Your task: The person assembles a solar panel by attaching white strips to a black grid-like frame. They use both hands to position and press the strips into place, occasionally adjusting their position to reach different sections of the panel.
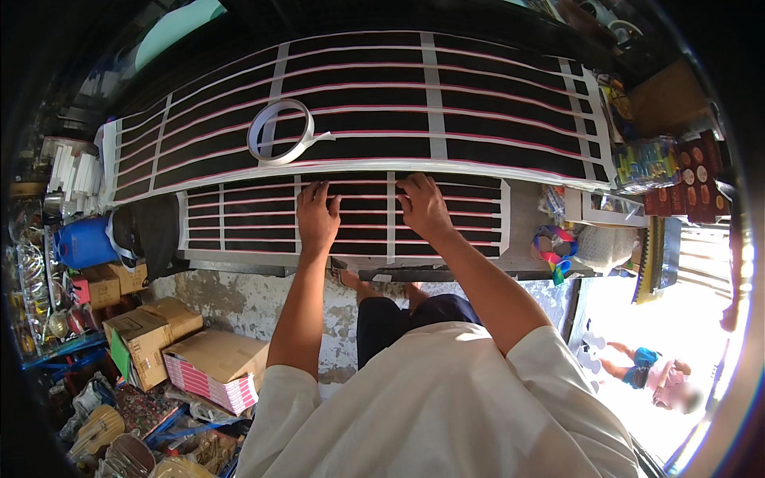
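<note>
My left hand point(319, 215) rests on the smaller black panel point(261, 213), which has white-and-pink lines along it and white tape strips across it. Its fingers are bent and slightly apart, with the tips at the panel's far edge. To its right, my right hand point(424, 209) touches the same far edge by a white tape strip point(391, 227). Its thumb and fingers are apart, though the fingertips are partly hidden. A larger panel point(358, 84) of the same pattern lies just beyond. On it sits a roll of white tape point(306, 142) with a loose end sticking out.
Cardboard boxes point(215, 357) and wrapped goods crowd the lower left, below a blue container point(84, 243). Packaged items point(647, 163) and a coloured ribbon bundle point(555, 248) stand at the right. Another person point(655, 378) is outside at the lower right.
</note>
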{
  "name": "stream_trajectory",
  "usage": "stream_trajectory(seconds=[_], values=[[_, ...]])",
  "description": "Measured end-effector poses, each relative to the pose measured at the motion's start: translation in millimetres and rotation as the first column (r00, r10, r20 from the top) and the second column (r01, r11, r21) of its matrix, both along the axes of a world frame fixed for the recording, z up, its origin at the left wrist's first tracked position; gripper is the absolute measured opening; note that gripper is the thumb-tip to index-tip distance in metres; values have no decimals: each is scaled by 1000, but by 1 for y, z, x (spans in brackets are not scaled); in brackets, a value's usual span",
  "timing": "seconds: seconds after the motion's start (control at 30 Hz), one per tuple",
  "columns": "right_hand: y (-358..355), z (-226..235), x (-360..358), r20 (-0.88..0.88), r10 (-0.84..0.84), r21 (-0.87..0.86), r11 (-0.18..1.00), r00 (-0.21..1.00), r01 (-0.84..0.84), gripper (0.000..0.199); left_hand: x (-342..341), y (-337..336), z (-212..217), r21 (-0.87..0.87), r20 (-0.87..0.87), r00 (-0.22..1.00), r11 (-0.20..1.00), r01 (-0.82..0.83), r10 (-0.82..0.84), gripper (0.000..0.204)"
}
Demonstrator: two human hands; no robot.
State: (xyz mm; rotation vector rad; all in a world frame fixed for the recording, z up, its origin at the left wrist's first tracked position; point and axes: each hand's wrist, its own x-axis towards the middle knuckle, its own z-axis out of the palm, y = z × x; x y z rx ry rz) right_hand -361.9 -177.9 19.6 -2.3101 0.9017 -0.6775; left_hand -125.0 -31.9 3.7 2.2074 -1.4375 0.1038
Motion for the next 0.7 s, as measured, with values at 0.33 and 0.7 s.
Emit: stream_trajectory(seconds=[0.33, 0.7], values=[[3, -7, 2, -103, -92, -54, 995, 990, 87, 29, -4, -11, -3, 21, 3, 998, 998, -63, 63, 42], [4, -8, 4, -128, -110, -31, 994, 986, 107, 29, -16, -19, 4, 6, -28, 998, 999, -52, 52, 41]])
